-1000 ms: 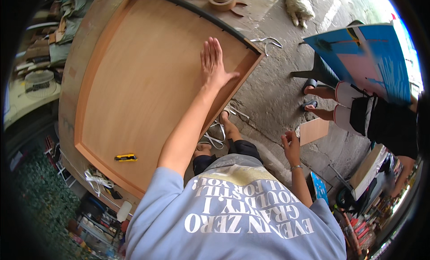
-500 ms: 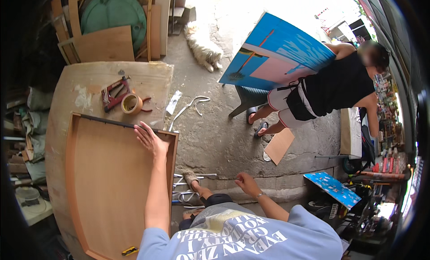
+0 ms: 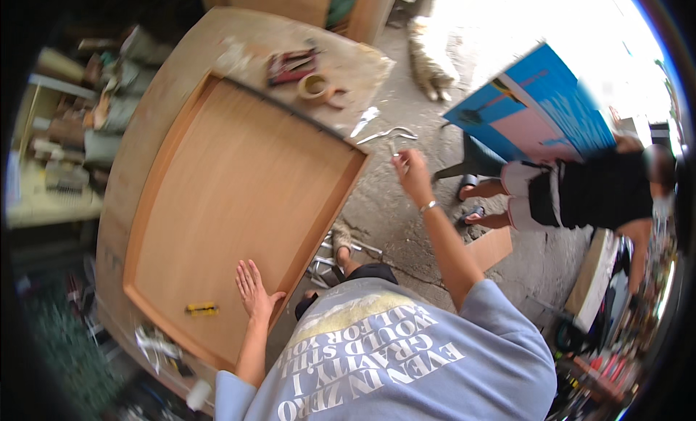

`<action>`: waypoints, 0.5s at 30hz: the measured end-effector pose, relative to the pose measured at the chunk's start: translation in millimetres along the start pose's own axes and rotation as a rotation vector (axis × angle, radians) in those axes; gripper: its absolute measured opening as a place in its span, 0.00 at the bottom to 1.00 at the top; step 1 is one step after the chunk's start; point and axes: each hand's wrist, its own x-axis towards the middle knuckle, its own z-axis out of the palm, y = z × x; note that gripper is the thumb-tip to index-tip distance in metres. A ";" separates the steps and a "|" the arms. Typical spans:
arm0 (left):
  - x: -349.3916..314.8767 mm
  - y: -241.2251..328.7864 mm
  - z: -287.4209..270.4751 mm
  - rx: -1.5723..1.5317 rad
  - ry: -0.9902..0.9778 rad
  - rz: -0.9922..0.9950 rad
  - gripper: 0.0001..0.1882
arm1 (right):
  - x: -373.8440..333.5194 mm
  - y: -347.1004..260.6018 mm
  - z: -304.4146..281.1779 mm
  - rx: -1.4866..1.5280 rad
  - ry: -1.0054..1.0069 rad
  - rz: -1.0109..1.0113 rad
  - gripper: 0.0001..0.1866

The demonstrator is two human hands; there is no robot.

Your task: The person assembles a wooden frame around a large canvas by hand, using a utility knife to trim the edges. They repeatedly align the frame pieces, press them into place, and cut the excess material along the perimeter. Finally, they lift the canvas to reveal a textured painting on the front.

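- At lower centre of the frame: left hand (image 3: 254, 294) flat on the framed wooden panel (image 3: 239, 203), palm down, fingers (image 3: 243, 270) spread apart and gripping nothing; likely pressed there to steady the panel or to brace the body while leaning.
- At centre right, just past the panel's upper right corner: right hand (image 3: 412, 171) raised off the wood, fingers closed around a small thin metal piece (image 3: 395, 149); too small and blurred to name more closely.
- Across left and centre: the panel, a flat orange-brown board with a raised rim, lying face up on the tabletop (image 3: 348, 58), turned diagonally in the view.
- Near the panel's lower left corner: a small yellow-and-black tool (image 3: 201, 308), well apart from both hands, flat on the board.
- At upper centre, beyond the panel's far rim: roll of tape (image 3: 315, 86) and red hand tools (image 3: 290, 64) on bare tabletop, seemingly parked outside the working surface yet within reach.
- Open room: middle of the board bare; right edge of the panel close to the tabletop's edge, with concrete floor (image 3: 406, 225) beyond.
- On the floor by that edge: bent metal pieces (image 3: 388, 134).
- At upper right and right: another person (image 3: 580, 196) carrying a blue-and-pink painted board (image 3: 536, 109), well apart from both hands.
- Along the left rim: cluttered shelves (image 3: 65, 145), leaving little room on that side.
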 end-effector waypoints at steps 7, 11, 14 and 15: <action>-118.2 -116.4 49.8 0.174 -0.152 -0.203 0.80 | 78.3 -42.0 28.4 -0.359 -0.549 -0.347 0.16; -149.5 -155.7 57.5 0.285 -0.271 -0.220 0.81 | 85.9 -49.4 38.3 -0.493 -0.662 -0.295 0.12; -167.9 -184.1 71.8 0.470 -0.330 -0.142 0.82 | 87.1 -55.2 48.5 -0.594 -0.627 -0.272 0.09; -177.1 -201.0 92.3 0.609 -0.369 -0.111 0.67 | 88.0 -58.1 54.4 -0.633 -0.616 -0.255 0.08</action>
